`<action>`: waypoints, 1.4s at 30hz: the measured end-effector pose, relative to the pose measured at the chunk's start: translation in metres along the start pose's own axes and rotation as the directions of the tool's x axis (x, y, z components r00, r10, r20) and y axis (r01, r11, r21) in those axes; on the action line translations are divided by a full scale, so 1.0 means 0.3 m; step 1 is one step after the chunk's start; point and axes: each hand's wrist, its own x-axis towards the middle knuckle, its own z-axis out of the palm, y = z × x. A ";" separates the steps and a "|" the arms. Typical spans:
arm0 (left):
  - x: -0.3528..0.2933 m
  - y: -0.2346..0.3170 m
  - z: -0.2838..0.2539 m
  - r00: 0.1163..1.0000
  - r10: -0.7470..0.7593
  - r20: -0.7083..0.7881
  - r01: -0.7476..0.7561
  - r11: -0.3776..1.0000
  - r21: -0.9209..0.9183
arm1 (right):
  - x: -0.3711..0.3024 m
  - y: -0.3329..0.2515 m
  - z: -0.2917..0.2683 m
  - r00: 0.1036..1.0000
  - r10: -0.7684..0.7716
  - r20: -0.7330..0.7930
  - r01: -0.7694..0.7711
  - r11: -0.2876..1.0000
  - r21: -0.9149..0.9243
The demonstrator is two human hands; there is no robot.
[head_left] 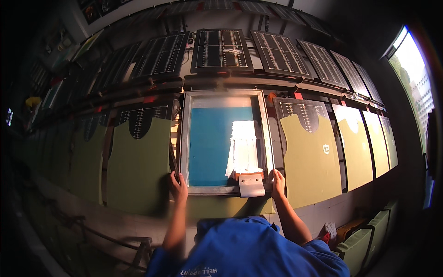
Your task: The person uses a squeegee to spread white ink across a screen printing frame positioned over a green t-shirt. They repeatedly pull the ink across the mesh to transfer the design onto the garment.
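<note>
Over there the left grip (179,185) and right grip (278,184) are curled nearly closed, holding opposite sides of the frame (185,143) between them. In it, blue mesh (207,147) spreads nearer the left grip; white ink (245,150) and a squeegee (251,184) sit toward the right, the squeegee overlapping the near rim.

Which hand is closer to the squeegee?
The right hand. It is at the lower right side of the frame, just right of the squeegee; the left hand is at the lower left side, farther off.
</note>
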 end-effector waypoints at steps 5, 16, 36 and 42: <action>-0.152 0.212 -0.103 0.928 0.358 -0.098 -0.333 0.919 0.210 | -0.032 -0.009 0.045 0.982 0.110 -0.152 -0.099 0.992 0.074; -0.466 0.427 0.096 0.194 -0.180 0.964 0.689 0.725 -0.003 | -0.298 -0.360 0.135 0.640 -0.234 0.732 0.759 0.335 -0.558; -0.520 0.376 0.300 0.200 -0.183 0.963 0.958 0.241 -0.154 | 0.322 -0.577 0.483 0.620 -0.222 0.753 0.781 0.083 -0.618; -0.519 0.373 0.303 0.250 -0.205 0.946 0.940 0.284 -0.187 | 0.214 -0.538 0.453 0.576 -0.208 0.790 0.814 0.061 -0.578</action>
